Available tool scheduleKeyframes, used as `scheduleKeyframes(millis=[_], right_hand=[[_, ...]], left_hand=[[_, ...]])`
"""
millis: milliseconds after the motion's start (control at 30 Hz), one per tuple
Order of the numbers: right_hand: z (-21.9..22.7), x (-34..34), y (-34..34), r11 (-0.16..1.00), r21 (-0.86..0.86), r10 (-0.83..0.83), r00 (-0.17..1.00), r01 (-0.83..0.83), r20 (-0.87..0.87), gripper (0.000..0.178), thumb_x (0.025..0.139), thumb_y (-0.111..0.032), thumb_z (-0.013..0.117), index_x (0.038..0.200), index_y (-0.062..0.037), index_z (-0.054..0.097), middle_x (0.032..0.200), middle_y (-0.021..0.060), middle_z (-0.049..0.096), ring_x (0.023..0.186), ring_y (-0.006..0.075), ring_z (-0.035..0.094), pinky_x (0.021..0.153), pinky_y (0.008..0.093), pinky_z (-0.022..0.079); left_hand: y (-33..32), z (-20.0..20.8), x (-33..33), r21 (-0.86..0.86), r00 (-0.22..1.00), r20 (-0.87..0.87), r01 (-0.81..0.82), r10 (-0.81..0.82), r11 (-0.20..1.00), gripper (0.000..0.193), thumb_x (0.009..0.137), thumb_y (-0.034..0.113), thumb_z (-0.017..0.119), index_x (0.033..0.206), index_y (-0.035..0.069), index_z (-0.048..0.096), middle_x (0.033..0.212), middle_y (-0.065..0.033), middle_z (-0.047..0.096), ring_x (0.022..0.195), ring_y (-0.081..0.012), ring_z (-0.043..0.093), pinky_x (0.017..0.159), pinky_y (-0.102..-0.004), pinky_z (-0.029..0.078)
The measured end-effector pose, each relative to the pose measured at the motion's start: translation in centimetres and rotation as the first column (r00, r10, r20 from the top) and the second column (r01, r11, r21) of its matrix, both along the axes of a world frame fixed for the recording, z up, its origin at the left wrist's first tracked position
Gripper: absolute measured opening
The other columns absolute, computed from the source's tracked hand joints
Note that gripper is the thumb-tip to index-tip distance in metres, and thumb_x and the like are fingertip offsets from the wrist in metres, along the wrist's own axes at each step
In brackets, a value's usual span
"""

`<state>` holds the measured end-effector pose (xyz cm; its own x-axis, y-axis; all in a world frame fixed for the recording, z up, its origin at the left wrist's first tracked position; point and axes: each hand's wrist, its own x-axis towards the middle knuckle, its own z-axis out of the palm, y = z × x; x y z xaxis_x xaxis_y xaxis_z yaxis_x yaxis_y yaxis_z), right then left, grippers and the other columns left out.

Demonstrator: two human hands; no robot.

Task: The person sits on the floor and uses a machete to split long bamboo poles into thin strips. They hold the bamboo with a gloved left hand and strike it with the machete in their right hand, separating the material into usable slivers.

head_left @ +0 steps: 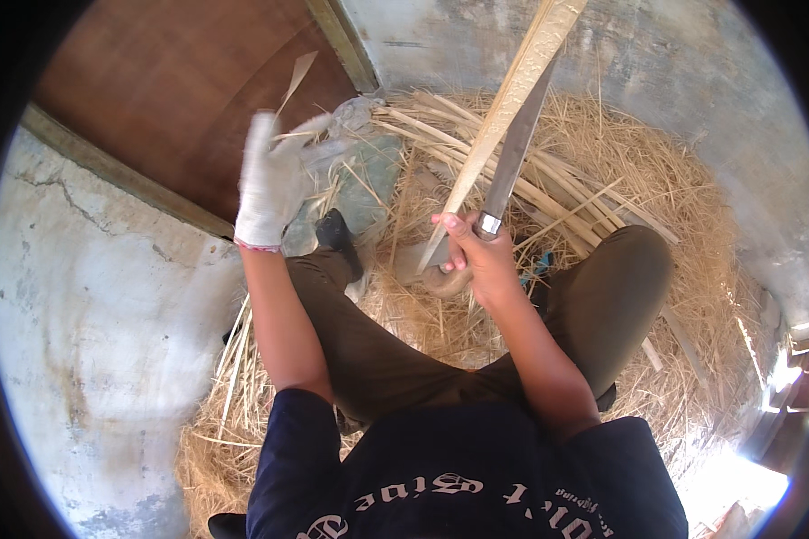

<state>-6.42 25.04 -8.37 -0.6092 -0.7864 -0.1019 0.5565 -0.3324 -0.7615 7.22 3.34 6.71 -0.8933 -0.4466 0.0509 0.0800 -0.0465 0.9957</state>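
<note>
My right hand [481, 256] is closed round the handle of a long knife [518, 148], whose blade points up and away. A pale split strip [494, 126], which looks like bamboo, is held in the same hand, against its thumb and alongside the blade. Out to the left, my left hand [274, 175] wears a white knitted glove, slightly blurred. Its fingers are stretched and the thumb stands apart. A thin pale shaving [297, 81] shows just beyond those fingertips; whether it touches the glove I cannot tell.
Several long split strips [557, 193] lie on a thick layer of straw-like shavings [674, 171] past my right knee. Greenish plastic sheeting [373, 171] lies by my left foot. A brown door [189, 99] and grey walls [90, 296] stand close around me.
</note>
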Motion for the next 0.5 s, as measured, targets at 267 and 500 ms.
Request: scheduleKeyframes(millis=[267,500], right_hand=[[0.3,0.4,-0.2,1.0,-0.005,0.023,0.999,-0.023,-0.028,0.039,0.091,-0.02,0.081,0.075,-0.0104,0.047,0.095,0.0209,0.073,0.05,0.008,0.047,0.051,0.028,0.048],[0.3,0.5,-0.2,0.998,-0.069,0.016,0.999,-0.014,0.028,0.037,0.091,-0.019,0.081,0.077,-0.0099,0.048,0.101,0.023,0.074,0.051,0.0082,0.047,0.051,0.0276,0.048]], left_hand=[[0.6,-3.4,-1.0,0.259,0.969,-0.24,0.01,0.054,0.966,0.109,0.094,0.082,0.034,0.16,-0.003,0.021,0.159,-0.0326,0.033,0.145,-0.0451,0.039,0.12,-0.0549,0.026],[-0.3,-4.2,-2.3,0.241,0.933,-0.345,-0.022,0.107,0.97,0.064,0.094,0.0,0.048,0.155,-0.009,0.029,0.15,-0.0317,0.046,0.133,-0.0423,0.054,0.113,-0.0536,0.046]])
